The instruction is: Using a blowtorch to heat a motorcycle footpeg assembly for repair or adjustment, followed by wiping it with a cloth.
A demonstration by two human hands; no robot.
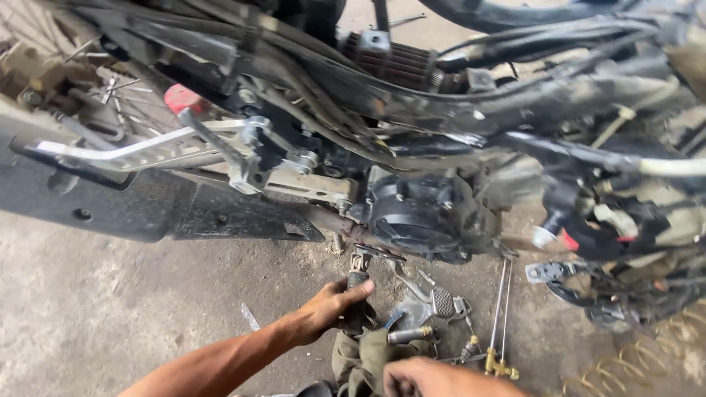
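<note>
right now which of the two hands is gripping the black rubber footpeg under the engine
The left hand, reaching in from lower left with its fingers wrapped round the black rubber footpeg. The right hand stays low at the frame's bottom edge, by the olive rag.

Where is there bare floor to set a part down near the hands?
Bare concrete floor lies left of the left hand, below the dark side panel. Crowded: between the hands, where the rag, pedal and thin rods lie, and right by the coiled spring.
</note>
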